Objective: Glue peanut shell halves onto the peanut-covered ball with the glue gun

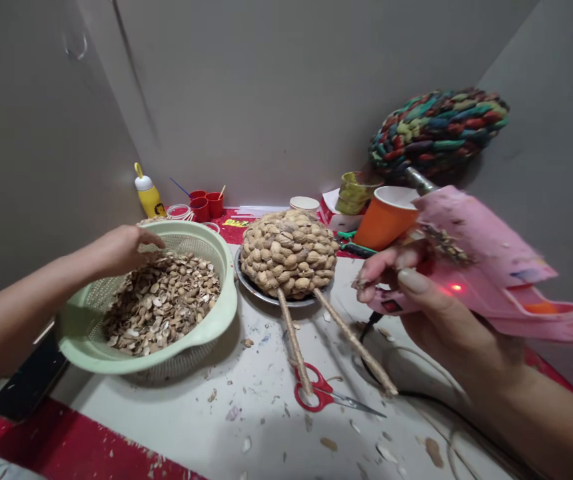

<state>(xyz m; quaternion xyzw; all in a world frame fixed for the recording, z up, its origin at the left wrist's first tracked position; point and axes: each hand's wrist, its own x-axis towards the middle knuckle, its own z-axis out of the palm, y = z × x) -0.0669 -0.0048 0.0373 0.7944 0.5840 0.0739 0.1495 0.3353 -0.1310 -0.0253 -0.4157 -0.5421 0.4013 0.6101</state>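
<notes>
My left hand [125, 248] reaches over the far left side of a pale green colander [227, 293], its fingers partly spread and pointing down. Broken peanut shells [166, 303] fill the colander's bottom. On the right, my right hand [434, 300] grips a pink hot glue gun [486, 247], raised above the table with its red light lit and metal nozzle pointing up and left. A dark bit, too small to name, is at the fingertips. Between the hands, a dome covered in peanut shells [289, 257] rests on a metal plate [254, 288], with two wrapped sticks [294, 343] leaning out toward me.
Red-handled scissors [319, 393] lie under one stick's end. Behind are an orange cup [385, 223], red cups [200, 208], a yellow bottle [149, 197] and a multicoloured braided piece [439, 130]. A black cable [431, 398] crosses the right side; shell scraps litter the table [176, 427].
</notes>
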